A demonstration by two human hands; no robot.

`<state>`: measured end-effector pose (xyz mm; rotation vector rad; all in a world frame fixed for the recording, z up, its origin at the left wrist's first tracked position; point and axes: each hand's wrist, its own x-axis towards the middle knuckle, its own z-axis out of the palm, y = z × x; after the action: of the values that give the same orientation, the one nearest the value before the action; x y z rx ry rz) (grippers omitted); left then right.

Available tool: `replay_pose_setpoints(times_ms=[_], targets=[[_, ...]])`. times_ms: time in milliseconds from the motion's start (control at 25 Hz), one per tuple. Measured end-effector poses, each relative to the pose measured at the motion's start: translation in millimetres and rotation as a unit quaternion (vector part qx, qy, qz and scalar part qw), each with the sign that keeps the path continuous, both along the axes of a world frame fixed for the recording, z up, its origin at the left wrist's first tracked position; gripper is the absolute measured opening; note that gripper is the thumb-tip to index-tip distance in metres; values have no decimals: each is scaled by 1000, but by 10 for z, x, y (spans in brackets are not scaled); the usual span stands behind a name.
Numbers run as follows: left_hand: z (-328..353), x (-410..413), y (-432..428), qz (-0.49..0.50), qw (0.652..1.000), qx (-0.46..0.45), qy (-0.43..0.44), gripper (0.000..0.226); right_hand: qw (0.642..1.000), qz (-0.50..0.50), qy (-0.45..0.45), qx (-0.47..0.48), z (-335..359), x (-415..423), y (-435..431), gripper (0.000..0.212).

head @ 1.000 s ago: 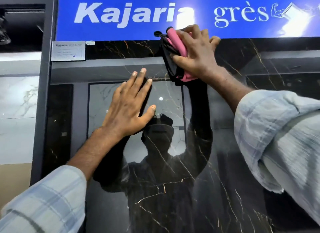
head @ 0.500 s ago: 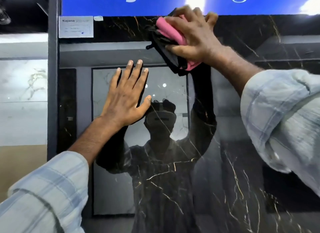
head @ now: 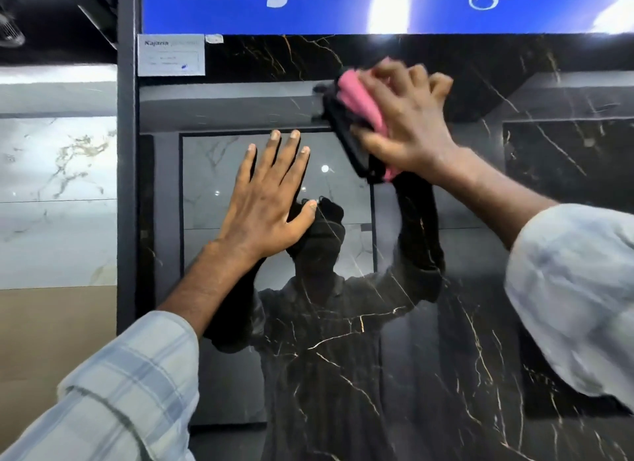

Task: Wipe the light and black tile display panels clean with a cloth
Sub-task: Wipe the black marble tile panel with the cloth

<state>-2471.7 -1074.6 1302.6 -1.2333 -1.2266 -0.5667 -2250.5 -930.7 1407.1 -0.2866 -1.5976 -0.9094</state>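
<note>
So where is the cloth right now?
The cloth is up high, right of centre in the head view, gripped by the right hand against the black panel, below the blue sign.

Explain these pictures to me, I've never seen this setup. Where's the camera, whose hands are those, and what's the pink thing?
There is no robot here: a person is working with bare hands. The camera sits on the person's head and looks forward, so both arms reach in from the bottom of the picture. In front stands a glossy black tile panel with pale veins. The dark figure in it is only the person's reflection. The left hand lies flat on the panel with its fingers straight and holds nothing. The right hand grips a pink and black cloth and presses it to the upper part of the panel, below a blue sign. A small label is stuck at the panel's top left corner. A light tile panel shows at the far left.
</note>
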Motion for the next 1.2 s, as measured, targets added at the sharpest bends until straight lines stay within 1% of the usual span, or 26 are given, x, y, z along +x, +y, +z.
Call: replay_pose_setpoints(times_ms=[80,120,200,240,280,320,360,400,440,480,520,560,600,640,720,760,800,880,920,960,1000,1040,1080,1120,1160,1200], targets=[[-119,-14,-7,-6,1000,-5,4,80,985,-10,-137,100,-260,48,53,74],[-166,-19,-9,-7,1000,-12,4,80,983,-7,-149,103,-261,148,92,72],[-243,-19,-15,-12,1000,-25,-6,81,999,26,-33,1,-268,286,115,71],[-286,-23,-28,-16,999,-28,-13,80,998,27,29,-51,-358,279,92,72],[-343,-29,-46,-22,999,-29,-17,80,997,10,50,-57,-498,215,60,73],[-420,-45,-73,-30,999,-30,-17,79,1000,-6,15,-17,-689,109,19,74],[-515,-70,-102,-39,999,-29,-17,78,996,-9,-70,47,-881,58,-16,73],[-619,-102,-131,-46,998,-29,-15,78,982,-12,-161,95,-1008,82,-16,72],[-722,-136,-160,-48,998,-30,-12,77,973,-15,-199,115,-1048,151,-5,71],[-810,-166,-180,-46,998,-30,-9,78,980,-9,-176,95,-1043,229,25,71],[-883,-189,-189,-41,999,-29,-9,78,993,10,-108,43,-1058,273,44,72],[-945,-200,-191,-34,999,-30,-11,79,999,33,-30,-21,-1145,266,36,73],[-1002,-199,-180,-27,999,-31,-14,80,997,42,25,-51,-1283,211,24,73],[-1060,-186,-164,-23,999,-31,-17,81,998,34,30,-33,-1464,104,0,73],[-1143,-134,-138,-19,999,-27,-21,84,994,8,-96,53,-1752,18,-33,72],[-1164,-116,-136,-20,999,-28,-23,84,986,-3,-152,73,-1733,72,-33,72],[-1177,-110,-139,-25,999,-28,-26,83,986,-3,-152,67,-1641,150,-25,71],[-1224,-117,-160,-33,998,-31,-34,81,999,15,-26,-28,-1557,219,-22,72],[-1272,-117,-176,-33,998,-33,-38,81,997,27,30,-67,-1642,199,-38,73],[-1343,-116,-189,-32,998,-36,-40,81,996,29,37,-71,-1826,143,-67,74],[-1423,-119,-198,-32,998,-38,-39,82,999,19,1,-31,-2083,48,-81,74],[-1508,-125,-205,-32,998,-41,-37,83,997,19,-78,22,-2323,6,-116,72],[-1588,-134,-209,-32,998,-47,-33,83,986,14,-154,57,-2456,42,-114,69],[-1654,-149,-215,-32,998,-52,-30,83,980,10,-188,69,-2466,114,-87,68],[-1708,-167,-226,-33,998,-56,-27,82,984,14,-171,47,-2419,183,-37,67],[-1755,-182,-244,-34,997,-60,-25,82,993,20,-112,-6,-2395,212,-10,69]])
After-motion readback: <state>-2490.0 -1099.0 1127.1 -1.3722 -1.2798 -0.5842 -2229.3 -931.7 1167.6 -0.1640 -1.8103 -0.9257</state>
